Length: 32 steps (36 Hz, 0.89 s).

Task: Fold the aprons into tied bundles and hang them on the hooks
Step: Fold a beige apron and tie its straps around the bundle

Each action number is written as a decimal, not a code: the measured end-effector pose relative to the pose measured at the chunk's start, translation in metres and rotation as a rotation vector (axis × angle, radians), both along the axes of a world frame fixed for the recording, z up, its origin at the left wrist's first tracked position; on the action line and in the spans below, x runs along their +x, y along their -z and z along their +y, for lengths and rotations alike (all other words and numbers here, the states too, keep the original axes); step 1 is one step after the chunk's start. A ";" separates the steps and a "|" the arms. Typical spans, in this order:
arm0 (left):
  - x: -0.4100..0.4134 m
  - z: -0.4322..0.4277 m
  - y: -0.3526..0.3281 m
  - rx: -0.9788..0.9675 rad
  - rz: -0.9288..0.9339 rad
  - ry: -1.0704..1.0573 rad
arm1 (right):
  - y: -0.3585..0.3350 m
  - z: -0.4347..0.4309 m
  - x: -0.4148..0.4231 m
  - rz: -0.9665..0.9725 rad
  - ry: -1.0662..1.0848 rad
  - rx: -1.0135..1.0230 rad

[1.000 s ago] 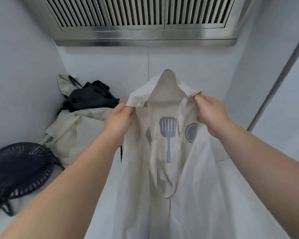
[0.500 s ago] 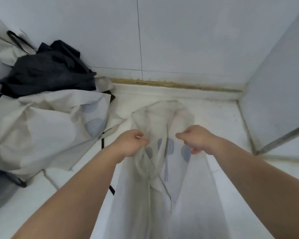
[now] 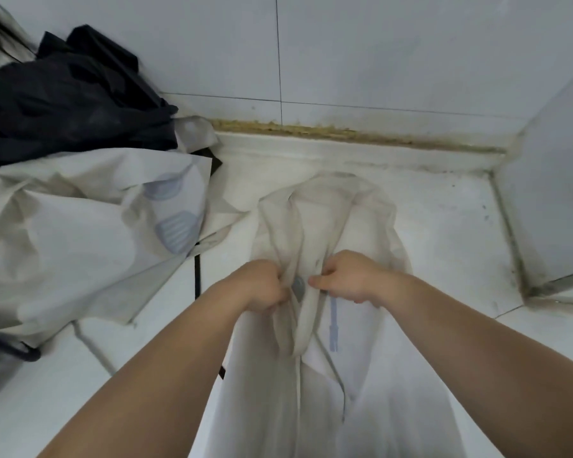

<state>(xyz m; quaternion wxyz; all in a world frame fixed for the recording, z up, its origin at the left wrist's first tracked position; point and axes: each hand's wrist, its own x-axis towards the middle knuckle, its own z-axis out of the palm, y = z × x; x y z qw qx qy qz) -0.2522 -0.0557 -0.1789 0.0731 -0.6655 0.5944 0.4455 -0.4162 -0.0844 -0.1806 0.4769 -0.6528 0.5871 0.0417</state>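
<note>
A cream apron (image 3: 325, 219) with blue-grey kitchen prints lies lengthwise on the white counter (image 3: 444, 233) in front of me, its top end flopped toward the wall. My left hand (image 3: 263, 285) grips a bunched fold of its cloth on the left. My right hand (image 3: 348, 279) grips the cloth on the right, close beside the left hand. The apron's lower part runs down out of view between my forearms.
A heap of other aprons lies at the left: a cream printed one (image 3: 80, 233) with a black one (image 3: 63, 94) on top. A black strap (image 3: 197, 276) trails from the heap. Tiled walls close the counter at the back and right.
The apron went from held up in the air to lying on the counter. My hands came down and closer together, bunching the cloth. The view tilted downward.
</note>
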 end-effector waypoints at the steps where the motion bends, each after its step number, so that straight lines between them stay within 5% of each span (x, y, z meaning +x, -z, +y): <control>1: 0.000 -0.006 -0.001 -0.028 0.166 -0.097 | -0.002 -0.003 0.002 -0.008 -0.014 -0.053; 4: -0.002 -0.034 -0.015 -0.304 0.705 -0.646 | -0.015 -0.020 -0.001 -0.056 0.111 -0.241; 7: 0.006 -0.073 -0.038 -0.709 0.813 -0.856 | -0.025 -0.037 -0.016 -0.107 0.324 -0.348; 14: 0.025 -0.088 -0.035 -0.638 0.239 -0.428 | -0.018 -0.038 -0.032 -0.076 0.355 -0.336; 23: 0.019 0.003 0.005 -0.443 0.086 -0.122 | -0.004 0.014 -0.005 -0.008 0.071 -0.268; 32: 0.016 0.057 0.023 -0.333 -0.061 0.095 | 0.015 0.071 0.009 0.184 -0.438 -0.240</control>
